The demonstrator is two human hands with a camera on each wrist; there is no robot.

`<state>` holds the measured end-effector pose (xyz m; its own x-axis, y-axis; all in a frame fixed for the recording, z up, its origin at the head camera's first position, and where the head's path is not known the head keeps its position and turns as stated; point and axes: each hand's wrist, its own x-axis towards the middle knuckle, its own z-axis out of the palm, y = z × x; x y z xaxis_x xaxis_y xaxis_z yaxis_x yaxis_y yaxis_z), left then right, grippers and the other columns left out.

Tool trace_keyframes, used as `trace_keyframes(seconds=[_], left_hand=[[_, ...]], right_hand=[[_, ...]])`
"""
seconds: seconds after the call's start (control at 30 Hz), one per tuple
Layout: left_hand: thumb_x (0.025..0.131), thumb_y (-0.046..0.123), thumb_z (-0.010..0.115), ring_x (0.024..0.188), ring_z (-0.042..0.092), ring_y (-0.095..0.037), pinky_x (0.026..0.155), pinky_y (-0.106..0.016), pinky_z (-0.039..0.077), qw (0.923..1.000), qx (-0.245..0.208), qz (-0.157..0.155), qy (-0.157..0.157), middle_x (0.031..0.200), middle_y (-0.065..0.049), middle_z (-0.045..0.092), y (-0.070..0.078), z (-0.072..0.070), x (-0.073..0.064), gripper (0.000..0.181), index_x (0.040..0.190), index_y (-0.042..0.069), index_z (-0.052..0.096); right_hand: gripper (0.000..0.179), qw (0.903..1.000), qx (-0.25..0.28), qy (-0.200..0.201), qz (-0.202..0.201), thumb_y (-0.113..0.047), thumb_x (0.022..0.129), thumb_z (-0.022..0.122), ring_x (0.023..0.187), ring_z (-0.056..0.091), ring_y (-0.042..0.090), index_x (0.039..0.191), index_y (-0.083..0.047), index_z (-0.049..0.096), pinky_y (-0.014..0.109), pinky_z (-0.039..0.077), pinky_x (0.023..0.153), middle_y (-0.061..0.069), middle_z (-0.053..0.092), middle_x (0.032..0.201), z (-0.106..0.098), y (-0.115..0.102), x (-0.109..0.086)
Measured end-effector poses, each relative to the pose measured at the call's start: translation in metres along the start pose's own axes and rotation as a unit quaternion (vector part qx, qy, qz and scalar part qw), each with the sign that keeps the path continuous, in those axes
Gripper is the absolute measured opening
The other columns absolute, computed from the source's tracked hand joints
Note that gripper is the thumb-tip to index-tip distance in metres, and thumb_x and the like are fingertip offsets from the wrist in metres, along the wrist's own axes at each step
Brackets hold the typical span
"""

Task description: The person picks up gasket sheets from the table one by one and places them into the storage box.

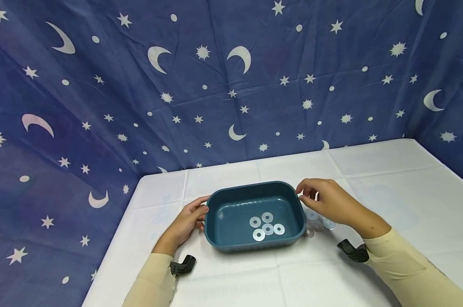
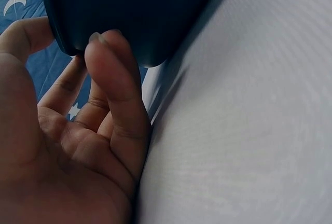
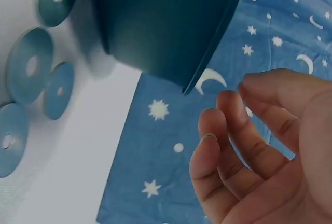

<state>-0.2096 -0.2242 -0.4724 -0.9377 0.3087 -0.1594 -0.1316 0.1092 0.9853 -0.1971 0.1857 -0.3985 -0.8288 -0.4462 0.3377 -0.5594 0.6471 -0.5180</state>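
A dark teal oval-cornered tub (image 1: 231, 224) sits on the table. Inside it, towards the right half, several flat metal washers (image 1: 267, 213) lie spread on the floor. My left hand (image 1: 185, 221) is at the tub's left end, its fingertips touching the outer wall and rim with the fingers loosely bent. By the upper right corner of the rim is my right hand (image 1: 329, 202), fingers softly curved; in the right wrist view nothing is between them. More washers (image 3: 19, 79) lie on the cloth just outside the tub's right end, partly under the right hand in the head view.
A white cloth (image 1: 231, 281) with fold lines covers the table. Blue fabric with white moons and stars (image 1: 216, 102) hangs along the back and sides. Black wrist mounts (image 1: 183, 265) stick out from the beige sleeves (image 1: 152, 281).
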Motion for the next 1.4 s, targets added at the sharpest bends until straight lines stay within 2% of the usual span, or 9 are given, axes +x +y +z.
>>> trace_keyframes(seconds=[0.2, 0.53, 1.0, 1.4], left_hand=[[0.102, 0.021, 0.055, 0.067, 0.058, -0.005, 0.055, -0.019, 0.049, 1.0000, 0.003, 0.000, 0.000, 0.093, 0.004, 0.062, -0.002, -0.001, 0.000, 0.052, 0.150, 0.009, 0.043], [0.101, 0.021, 0.055, 0.067, 0.058, -0.005, 0.054, -0.019, 0.049, 1.0000, 0.000, 0.004, -0.002, 0.093, 0.004, 0.062, -0.001, -0.001, 0.000, 0.052, 0.151, 0.009, 0.042], [0.102, 0.023, 0.055, 0.067, 0.058, -0.005, 0.055, -0.019, 0.050, 1.0000, 0.002, 0.004, -0.003, 0.093, 0.004, 0.062, 0.000, 0.000, 0.000, 0.053, 0.151, 0.009, 0.042], [0.102, 0.025, 0.056, 0.068, 0.058, -0.005, 0.055, -0.019, 0.050, 1.0000, 0.004, 0.005, -0.006, 0.095, 0.003, 0.062, 0.000, -0.002, 0.000, 0.054, 0.152, 0.010, 0.042]], right_hand=[[0.013, 0.9994, -0.008, 0.005, 0.032, 0.001, 0.086, 0.069, 0.068, 0.052, 0.007, 0.094, -0.008, 0.070, 0.023, 0.047, 0.061, -0.008, 0.058, 0.071, 0.001, 0.015, -0.005], [0.010, 0.9960, 0.003, -0.039, 0.080, -0.002, 0.086, 0.069, 0.063, 0.049, 0.010, 0.095, -0.006, 0.068, 0.023, 0.041, 0.055, -0.005, 0.056, 0.069, 0.006, 0.031, -0.007], [0.010, 0.9898, 0.022, -0.092, 0.107, -0.002, 0.086, 0.070, 0.059, 0.049, 0.010, 0.093, -0.008, 0.067, 0.023, 0.042, 0.051, -0.003, 0.056, 0.070, 0.016, 0.042, -0.011], [0.015, 0.9804, 0.043, -0.144, 0.128, -0.004, 0.082, 0.077, 0.060, 0.049, 0.012, 0.091, -0.007, 0.066, 0.023, 0.042, 0.050, -0.001, 0.052, 0.069, 0.021, 0.045, -0.017]])
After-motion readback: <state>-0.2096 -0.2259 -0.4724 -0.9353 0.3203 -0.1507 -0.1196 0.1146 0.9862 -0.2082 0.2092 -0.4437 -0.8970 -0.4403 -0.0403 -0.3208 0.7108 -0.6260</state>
